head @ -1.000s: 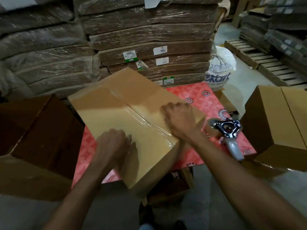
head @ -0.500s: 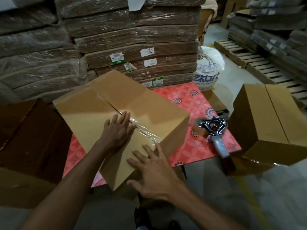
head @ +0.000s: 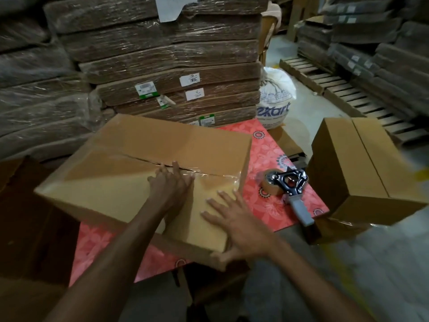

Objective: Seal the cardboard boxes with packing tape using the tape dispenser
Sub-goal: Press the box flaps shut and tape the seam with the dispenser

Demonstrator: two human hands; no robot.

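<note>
Red patterned tabletop (head: pixel 267 159): we press left hand (head: pixel 170 185) and right hand (head: pixel 236 225), fingers straight, on a taped brown cardboard box (head: pixel 116 182); grey-handled tape dispenser (head: pixel 290 189) at three o'clock.

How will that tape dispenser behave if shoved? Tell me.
The tape dispenser lies flat on the table, so it should slide, not roll. Its frame looks rigid. Its handle reaches the edge; a shove might drop it.

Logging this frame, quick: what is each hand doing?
Left hand: open, flat on the box seam.
Right hand: open, flat on the box's near corner, holding nothing.
</note>
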